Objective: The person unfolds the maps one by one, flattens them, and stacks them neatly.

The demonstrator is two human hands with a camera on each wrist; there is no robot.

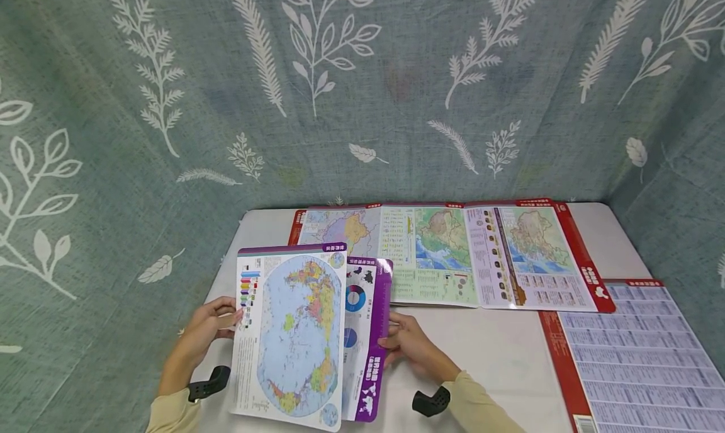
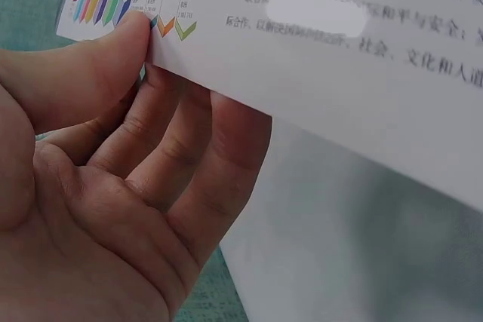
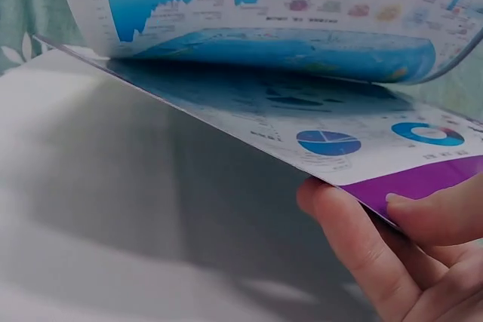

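A folding world map sheet (image 1: 300,332) with a purple edge is held up over the near side of the table, its front panel lying at an angle over a second panel. My left hand (image 1: 211,325) pinches the left edge, thumb on the printed face and fingers behind, as the left wrist view shows by the small flags. On the other side my right hand (image 1: 409,345) pinches the purple border (image 3: 415,182) between thumb and fingers. In the right wrist view the panels stand apart, with a pie chart (image 3: 329,142) on the lower one.
Behind lies an unfolded map (image 1: 442,250) with red edges, stretching across the back of the white table (image 1: 481,345). A red-edged sheet of blue tables (image 1: 640,351) lies at the right, partly under that map. A leaf-patterned cloth (image 1: 362,93) hangs behind and at the sides.
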